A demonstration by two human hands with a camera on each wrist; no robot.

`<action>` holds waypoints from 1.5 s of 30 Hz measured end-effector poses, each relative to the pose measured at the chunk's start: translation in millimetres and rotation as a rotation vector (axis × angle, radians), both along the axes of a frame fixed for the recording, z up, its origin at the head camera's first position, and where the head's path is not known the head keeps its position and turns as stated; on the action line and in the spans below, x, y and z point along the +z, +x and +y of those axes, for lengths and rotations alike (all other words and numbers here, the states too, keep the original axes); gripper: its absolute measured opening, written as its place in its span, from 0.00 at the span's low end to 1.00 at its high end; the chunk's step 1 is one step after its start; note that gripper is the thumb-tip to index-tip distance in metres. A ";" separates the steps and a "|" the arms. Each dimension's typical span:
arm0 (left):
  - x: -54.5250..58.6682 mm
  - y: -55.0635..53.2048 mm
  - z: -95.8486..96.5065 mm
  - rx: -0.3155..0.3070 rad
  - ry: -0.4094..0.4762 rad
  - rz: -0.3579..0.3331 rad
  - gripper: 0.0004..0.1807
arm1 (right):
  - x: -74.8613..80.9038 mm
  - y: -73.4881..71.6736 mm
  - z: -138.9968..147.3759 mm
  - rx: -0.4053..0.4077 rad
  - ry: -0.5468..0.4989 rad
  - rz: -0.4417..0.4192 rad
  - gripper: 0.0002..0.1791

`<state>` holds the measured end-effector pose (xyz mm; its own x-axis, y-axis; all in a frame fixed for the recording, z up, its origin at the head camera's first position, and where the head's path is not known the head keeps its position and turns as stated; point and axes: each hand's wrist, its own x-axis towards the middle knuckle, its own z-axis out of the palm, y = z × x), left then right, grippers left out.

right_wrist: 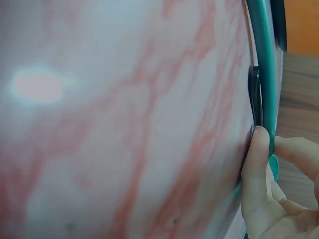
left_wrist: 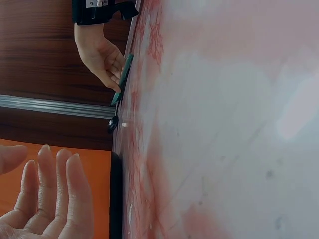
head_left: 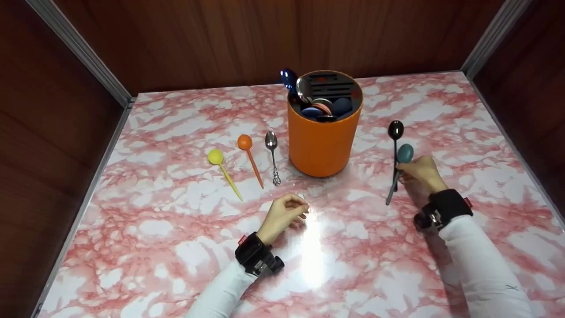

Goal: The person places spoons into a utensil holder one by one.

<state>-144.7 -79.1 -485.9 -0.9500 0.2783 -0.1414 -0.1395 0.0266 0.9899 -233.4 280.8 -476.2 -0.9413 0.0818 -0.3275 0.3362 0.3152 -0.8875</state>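
Between thumb and fingers, my right hand (head_left: 421,172) pinches a teal spoon (head_left: 404,153) by its handle, at the right of the table. In the right wrist view the teal handle (right_wrist: 266,64) runs up past the thumb, with a black handle (right_wrist: 255,94) just behind it. That black spoon (head_left: 396,130) lies on the table, and the teal one crosses over it in the head view. My left hand (head_left: 284,214) holds nothing and hovers low over the middle of the table, fingers loosely bent. The left wrist view shows its fingers (left_wrist: 47,189) relaxed and apart.
An orange utensil holder (head_left: 322,145) stands at the back middle, with a blue spoon (head_left: 289,79), a silver spoon (head_left: 304,90) and other utensils in it. Left of it lie a yellow spoon (head_left: 216,157), an orange spoon (head_left: 245,142) and an ornate metal spoon (head_left: 271,141). Wooden walls (head_left: 220,44) enclose the table.
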 end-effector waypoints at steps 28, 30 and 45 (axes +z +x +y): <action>1.4 0.5 -2.0 0.015 -0.004 -0.003 0.07 | 59.6 -2.1 -9.8 0.009 0.035 0.207 0.13; 1.4 0.5 -2.2 0.014 -0.005 -0.004 0.07 | 65.1 -2.7 -10.9 0.007 0.040 0.217 0.13; 3.3 0.9 -2.0 0.013 -0.007 -0.002 0.08 | 105.8 -6.2 -23.8 -0.062 -0.067 0.333 0.03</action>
<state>-143.8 -81.1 -482.6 -0.9533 0.2651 -0.1450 -0.1416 0.0322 0.9894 -239.6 256.9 -370.4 -0.9913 0.1310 -0.0094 0.0410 0.2403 -0.9698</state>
